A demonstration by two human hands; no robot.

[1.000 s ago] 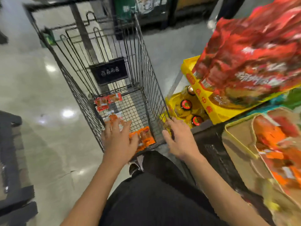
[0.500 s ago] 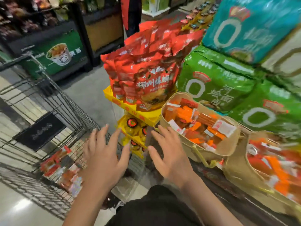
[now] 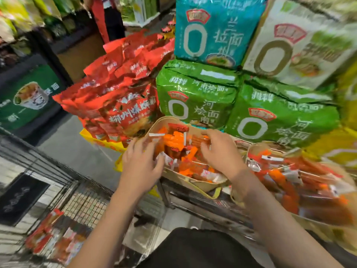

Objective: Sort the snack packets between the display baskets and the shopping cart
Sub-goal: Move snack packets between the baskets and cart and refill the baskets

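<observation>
Indoors, shop aisle, grey floor (image 3: 77, 151), stacked noodle packs (image 3: 197, 97), wire cart (image 3: 83, 202)

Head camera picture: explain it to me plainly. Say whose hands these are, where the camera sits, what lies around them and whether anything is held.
There is no machine here. A person wears a wide-angle camera on the head, looking forward and down, so you see their own two bare arms reaching out from below.

Both hands are over the nearer display basket, a tan tub heaped with small orange and red snack packets. The left hand is at its left rim with a clear packet by its fingers; the right hand reaches into the heap with curled fingers. The blur hides whether either hand really grips a packet.

A second basket of similar packets stands to the right. Behind are red bags and big green noodle packs. At lower left is the wire shopping cart, with a few packets on its floor.
</observation>
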